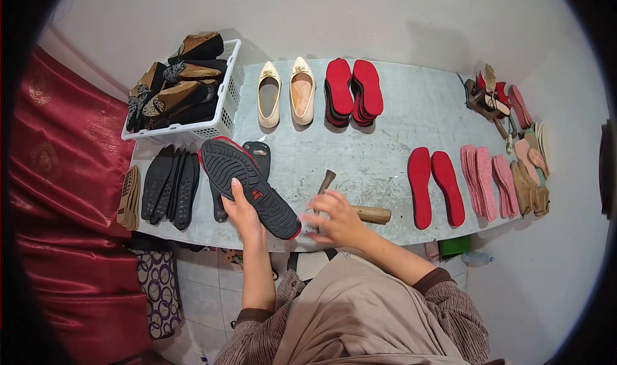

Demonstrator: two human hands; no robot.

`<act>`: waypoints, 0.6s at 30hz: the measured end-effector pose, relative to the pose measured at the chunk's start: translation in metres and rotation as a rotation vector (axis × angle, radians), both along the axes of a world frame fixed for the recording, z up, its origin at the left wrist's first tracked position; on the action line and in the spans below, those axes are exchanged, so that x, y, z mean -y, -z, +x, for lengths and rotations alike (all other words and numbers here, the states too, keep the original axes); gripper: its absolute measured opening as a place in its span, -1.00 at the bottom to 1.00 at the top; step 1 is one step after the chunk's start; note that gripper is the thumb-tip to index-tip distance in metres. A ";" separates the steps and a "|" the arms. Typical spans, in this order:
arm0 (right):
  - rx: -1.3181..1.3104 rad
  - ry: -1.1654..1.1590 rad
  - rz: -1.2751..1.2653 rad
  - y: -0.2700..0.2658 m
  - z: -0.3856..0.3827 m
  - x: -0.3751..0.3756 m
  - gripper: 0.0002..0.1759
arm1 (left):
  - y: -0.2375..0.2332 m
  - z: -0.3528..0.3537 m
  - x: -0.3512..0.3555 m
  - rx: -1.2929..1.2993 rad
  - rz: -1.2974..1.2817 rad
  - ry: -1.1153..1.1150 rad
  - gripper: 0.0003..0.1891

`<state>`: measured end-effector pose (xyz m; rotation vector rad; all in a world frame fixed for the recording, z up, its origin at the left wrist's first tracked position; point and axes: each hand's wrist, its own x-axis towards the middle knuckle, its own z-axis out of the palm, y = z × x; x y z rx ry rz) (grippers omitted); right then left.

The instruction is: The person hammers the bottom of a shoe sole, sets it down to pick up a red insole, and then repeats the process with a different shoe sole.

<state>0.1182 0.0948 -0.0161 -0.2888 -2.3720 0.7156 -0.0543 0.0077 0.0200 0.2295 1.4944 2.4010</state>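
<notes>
A black rubber shoe sole [241, 178] is in my left hand [244, 212], its ribbed underside turned up and a red layer showing along its edge. My thumb lies across the middle of the sole. Just right of its lower end is my right hand [339, 220], fingers apart and slightly blurred, holding nothing I can see. Behind that hand a hammer [373, 214] with a wooden handle lies on the table, partly covered. Another dark sole [259, 156] is partly hidden beneath the held one.
A white basket [230, 101] full of dark shoes stands at the back left. Cream flats [302, 95] and stacked red insoles [367, 85] sit at the back. Black soles [170, 185] line the left. Red insoles [420, 188], pink insoles [479, 182] and tools [485, 101] occupy the right.
</notes>
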 end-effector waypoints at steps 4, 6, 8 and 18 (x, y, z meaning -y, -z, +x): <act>-0.219 -0.009 0.500 -0.012 -0.011 0.011 -0.52 | -0.005 0.010 -0.007 0.061 -0.001 0.042 -0.69; -0.217 0.044 0.508 -0.012 -0.012 0.010 -0.54 | -0.007 0.016 -0.011 0.094 0.018 0.077 -0.70; -0.157 0.010 0.534 -0.008 -0.009 0.004 -0.59 | -0.007 0.015 -0.010 0.130 0.036 0.104 -0.71; -0.165 0.088 0.475 -0.033 0.013 -0.005 -0.65 | 0.006 -0.021 -0.004 0.104 0.070 0.434 -0.65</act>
